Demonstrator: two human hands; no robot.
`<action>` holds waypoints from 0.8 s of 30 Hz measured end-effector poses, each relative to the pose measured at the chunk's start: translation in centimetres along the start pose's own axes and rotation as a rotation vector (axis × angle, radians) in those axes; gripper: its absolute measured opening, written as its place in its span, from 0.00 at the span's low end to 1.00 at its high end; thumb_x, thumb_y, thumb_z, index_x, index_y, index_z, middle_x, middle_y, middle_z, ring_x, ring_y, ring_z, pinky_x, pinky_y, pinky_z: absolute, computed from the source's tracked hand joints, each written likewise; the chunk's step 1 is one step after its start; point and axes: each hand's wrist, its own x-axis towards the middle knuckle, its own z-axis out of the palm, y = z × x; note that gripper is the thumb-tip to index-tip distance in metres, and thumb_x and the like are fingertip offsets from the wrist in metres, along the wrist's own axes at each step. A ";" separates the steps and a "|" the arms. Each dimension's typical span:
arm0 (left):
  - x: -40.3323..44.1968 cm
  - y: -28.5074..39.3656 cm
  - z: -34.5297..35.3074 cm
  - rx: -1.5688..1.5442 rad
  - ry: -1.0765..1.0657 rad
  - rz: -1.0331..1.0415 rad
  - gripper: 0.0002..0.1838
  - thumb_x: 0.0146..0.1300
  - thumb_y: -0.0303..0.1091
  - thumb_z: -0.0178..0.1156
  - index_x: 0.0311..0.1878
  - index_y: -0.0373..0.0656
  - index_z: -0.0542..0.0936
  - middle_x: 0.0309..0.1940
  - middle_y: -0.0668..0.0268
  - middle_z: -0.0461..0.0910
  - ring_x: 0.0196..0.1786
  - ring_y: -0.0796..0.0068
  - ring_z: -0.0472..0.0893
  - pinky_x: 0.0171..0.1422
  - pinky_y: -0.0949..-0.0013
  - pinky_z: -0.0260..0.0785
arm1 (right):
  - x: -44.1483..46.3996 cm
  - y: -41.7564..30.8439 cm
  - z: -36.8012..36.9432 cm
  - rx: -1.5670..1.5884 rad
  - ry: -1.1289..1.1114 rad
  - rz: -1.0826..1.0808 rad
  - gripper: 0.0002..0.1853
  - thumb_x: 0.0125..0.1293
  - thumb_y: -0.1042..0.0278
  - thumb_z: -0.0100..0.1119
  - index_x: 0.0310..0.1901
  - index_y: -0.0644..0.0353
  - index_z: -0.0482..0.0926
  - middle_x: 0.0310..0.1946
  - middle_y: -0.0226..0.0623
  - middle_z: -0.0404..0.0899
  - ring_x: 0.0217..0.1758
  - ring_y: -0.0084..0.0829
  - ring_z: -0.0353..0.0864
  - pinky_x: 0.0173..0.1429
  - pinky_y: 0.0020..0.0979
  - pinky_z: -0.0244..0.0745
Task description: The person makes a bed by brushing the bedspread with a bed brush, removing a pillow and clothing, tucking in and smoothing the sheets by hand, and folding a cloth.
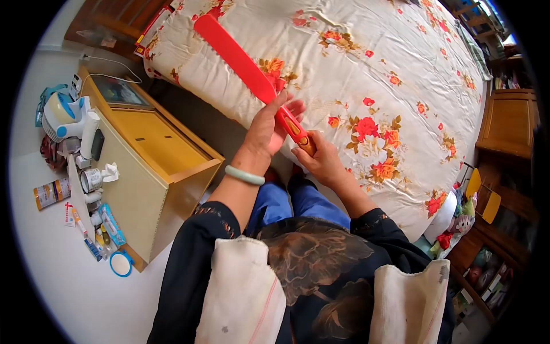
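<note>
In the head view a long red tool point(235, 54) slants up to the left above the bed. It has a flat, blade-like head with a row of small teeth or bristles along its lower edge; I cannot tell which. My right hand point(321, 156) is wrapped round the end of its red and orange-brown handle point(295, 127). Higher up, where head meets handle, my left hand point(268, 126) holds it, thumb on the near side and fingers partly hidden behind. A pale green bangle point(244, 175) circles the left wrist.
Below the tool spreads a bed point(355, 74) with a flowered cover. At left stands a wooden cabinet point(129, 178), with a fan point(63, 114), a tissue roll point(91, 179) and small packages beside it. Wooden cupboards point(507, 123) line the right side, near soft toys point(460, 222).
</note>
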 end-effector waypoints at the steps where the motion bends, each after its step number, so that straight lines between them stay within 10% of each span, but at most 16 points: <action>1: 0.9 0.4 0.9 -0.087 0.004 0.073 0.16 0.61 0.46 0.63 0.40 0.44 0.73 0.27 0.68 0.74 0.34 0.72 0.74 0.46 0.68 0.68 | 0.3 -0.7 -0.3 -0.080 0.040 -0.047 0.23 0.57 0.58 0.65 0.49 0.61 0.71 0.30 0.50 0.79 0.35 0.41 0.81 0.39 0.38 0.73; 2: 1.4 0.5 1.7 -0.179 0.009 0.137 0.15 0.59 0.47 0.65 0.33 0.48 0.72 0.17 0.76 0.69 0.22 0.82 0.70 0.34 0.74 0.67 | 0.2 -1.0 -0.7 -0.163 0.080 -0.085 0.21 0.57 0.59 0.65 0.47 0.62 0.72 0.28 0.49 0.79 0.33 0.41 0.80 0.38 0.38 0.72; 18: 1.0 9.3 -0.4 -0.068 0.008 0.071 0.21 0.61 0.53 0.61 0.33 0.45 0.69 0.16 0.77 0.62 0.20 0.84 0.64 0.28 0.77 0.61 | 5.4 -7.7 8.1 0.031 0.213 0.160 0.17 0.56 0.63 0.64 0.42 0.63 0.71 0.32 0.54 0.77 0.37 0.50 0.78 0.42 0.39 0.72; 24: 1.5 9.7 -1.0 -0.061 0.040 0.055 0.22 0.62 0.55 0.59 0.31 0.46 0.67 0.16 0.77 0.62 0.19 0.84 0.63 0.27 0.77 0.60 | 5.9 -7.4 8.5 0.243 0.110 0.189 0.17 0.55 0.65 0.65 0.41 0.65 0.71 0.31 0.44 0.78 0.36 0.34 0.78 0.41 0.34 0.72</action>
